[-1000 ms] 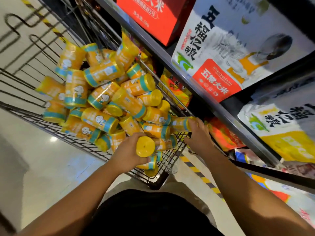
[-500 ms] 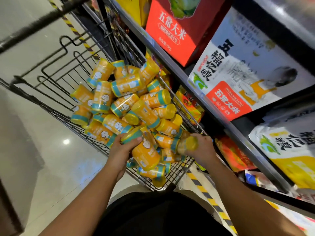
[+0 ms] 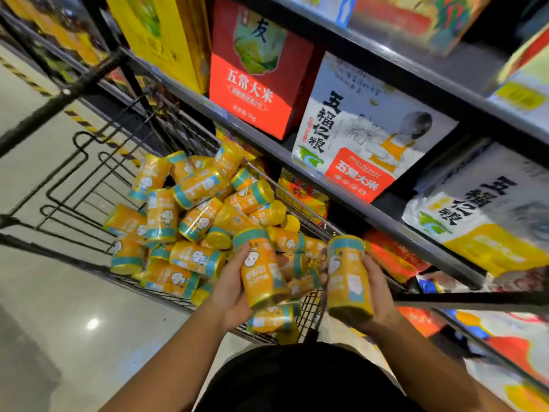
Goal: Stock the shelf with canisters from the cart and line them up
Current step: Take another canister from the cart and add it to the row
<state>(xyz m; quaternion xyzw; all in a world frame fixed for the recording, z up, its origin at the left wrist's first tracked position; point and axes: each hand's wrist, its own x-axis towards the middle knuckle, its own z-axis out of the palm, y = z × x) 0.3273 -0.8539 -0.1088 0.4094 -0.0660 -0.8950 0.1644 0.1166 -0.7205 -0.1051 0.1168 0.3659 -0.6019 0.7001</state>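
Rice bags point(image 3: 368, 135) fill shelf point(image 3: 386, 222) by cart point(image 3: 309, 315) w/ canisters point(image 3: 196, 185).

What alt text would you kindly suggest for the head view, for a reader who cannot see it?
A person holds two orange, teal-banded canisters, the left canister in the left hand and the right canister in the right hand, above a wire cart heaped with more canisters. Rice bags stand on the shelf alongside.
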